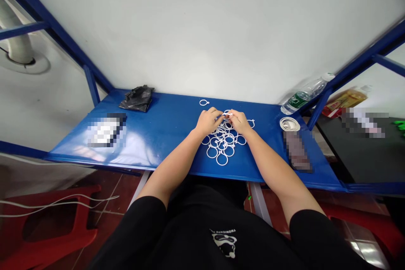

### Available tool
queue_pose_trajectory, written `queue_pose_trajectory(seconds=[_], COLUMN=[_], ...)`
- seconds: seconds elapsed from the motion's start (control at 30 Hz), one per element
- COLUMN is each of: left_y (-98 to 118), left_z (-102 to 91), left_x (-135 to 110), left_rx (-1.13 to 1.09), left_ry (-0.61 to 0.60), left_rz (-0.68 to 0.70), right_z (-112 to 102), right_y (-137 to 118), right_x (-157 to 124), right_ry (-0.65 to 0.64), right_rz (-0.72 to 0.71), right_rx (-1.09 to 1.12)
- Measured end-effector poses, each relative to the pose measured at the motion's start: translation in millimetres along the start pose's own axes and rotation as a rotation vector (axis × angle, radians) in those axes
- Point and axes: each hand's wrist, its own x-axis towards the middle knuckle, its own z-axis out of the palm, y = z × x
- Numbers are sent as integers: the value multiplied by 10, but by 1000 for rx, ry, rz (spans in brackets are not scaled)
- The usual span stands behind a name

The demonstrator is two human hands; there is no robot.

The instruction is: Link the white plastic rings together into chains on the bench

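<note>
Left hand (209,121) and right hand (239,122) pinching a white ring (227,114) between them, held over loose rings (222,140) on a blue worktop (172,120), hands covering part of the pile, crumpled black bag (137,98) leftward, clear bottle (305,95) and white coil (290,125) at right

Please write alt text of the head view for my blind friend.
A person's left hand and right hand hold a white ring over a pile of rings on a blue table. A lone ring lies apart; a black plastic bag sits left, a water bottle right.
</note>
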Motion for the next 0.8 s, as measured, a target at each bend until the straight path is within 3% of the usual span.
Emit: queue_pose_trajectory(seconds=[0.27, 0.57, 0.8], left_y=[-40, -57, -71], left_z=[-28, -1, -17], left_x=[30, 15, 10], left_rx=[-31, -83, -108], left_ry=[-21, 56, 48], left_rz=[-36, -65, -54], right_z=[-34, -4, -14], right_y=[-94, -110, -116], right_x=[-14, -15, -20], right_ry=[-56, 8, -5], right_rz=[-47, -127, -71], right_rx=[-27, -136, -143])
